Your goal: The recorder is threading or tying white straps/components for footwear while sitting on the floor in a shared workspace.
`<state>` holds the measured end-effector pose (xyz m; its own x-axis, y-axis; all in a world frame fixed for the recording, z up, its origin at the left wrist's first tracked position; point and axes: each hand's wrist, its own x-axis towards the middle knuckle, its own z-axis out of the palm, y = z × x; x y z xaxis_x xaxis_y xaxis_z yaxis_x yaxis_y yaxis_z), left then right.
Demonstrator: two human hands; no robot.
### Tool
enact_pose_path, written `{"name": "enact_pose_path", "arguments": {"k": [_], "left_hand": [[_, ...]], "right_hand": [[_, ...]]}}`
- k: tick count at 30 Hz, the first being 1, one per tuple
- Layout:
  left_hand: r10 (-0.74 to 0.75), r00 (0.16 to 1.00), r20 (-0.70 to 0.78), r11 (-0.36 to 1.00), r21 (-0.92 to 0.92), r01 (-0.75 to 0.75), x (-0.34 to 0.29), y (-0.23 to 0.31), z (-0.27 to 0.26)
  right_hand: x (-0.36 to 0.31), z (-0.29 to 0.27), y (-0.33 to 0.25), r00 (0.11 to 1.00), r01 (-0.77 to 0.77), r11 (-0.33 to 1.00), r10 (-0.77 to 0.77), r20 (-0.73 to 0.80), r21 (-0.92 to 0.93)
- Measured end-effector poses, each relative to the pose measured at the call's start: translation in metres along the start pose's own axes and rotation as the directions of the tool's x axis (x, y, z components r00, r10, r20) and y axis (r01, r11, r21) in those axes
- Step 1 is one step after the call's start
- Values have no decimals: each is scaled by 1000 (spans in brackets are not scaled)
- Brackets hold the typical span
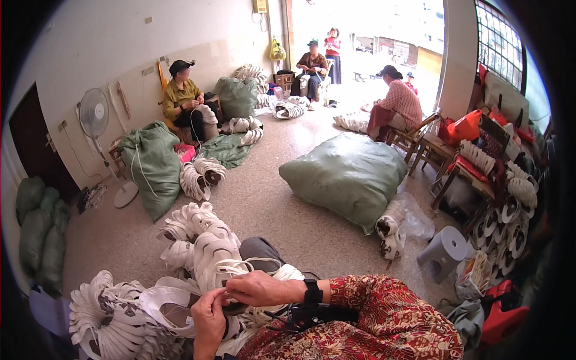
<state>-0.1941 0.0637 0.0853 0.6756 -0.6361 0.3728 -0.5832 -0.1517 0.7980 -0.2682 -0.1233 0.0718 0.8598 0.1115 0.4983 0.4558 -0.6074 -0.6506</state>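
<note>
My left hand (209, 318) and my right hand (258, 289) meet in front of me, thumbs and fingers pinched together at the fingertips. Between them they grip a white shoelace, though its pinched end is mostly hidden by the fingers. Loops of the shoelace (235, 263) rise just beyond my right hand. Beneath the hands is a white shoe upper (217, 279) with dark trim. Another open white shoe upper (170, 305) lies just left of my left hand. Nested stacks of shoe uppers (114, 318) spread to the left, and a further row (198, 225) reaches away from me.
A full green sack (345, 174) sits on the floor ahead, another (150, 168) by the standing fan (95, 114). At right are a grey stool (443, 252), wooden chairs (438, 150) and piled uppers (510, 222). Several people sit working farther off; one stands at the bright doorway.
</note>
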Motion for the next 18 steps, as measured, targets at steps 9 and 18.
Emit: {"name": "enact_pose_path", "arguments": {"k": [9,18], "left_hand": [[117,989,-91,986,132,-104,8,17,-9],[205,978,-31,976,87,-202,43,40,-25]], "right_hand": [[11,2,-13,991,104,982,-116,-65,-160],[35,-26,-21,971,95,987,-120,-205,-131]]}}
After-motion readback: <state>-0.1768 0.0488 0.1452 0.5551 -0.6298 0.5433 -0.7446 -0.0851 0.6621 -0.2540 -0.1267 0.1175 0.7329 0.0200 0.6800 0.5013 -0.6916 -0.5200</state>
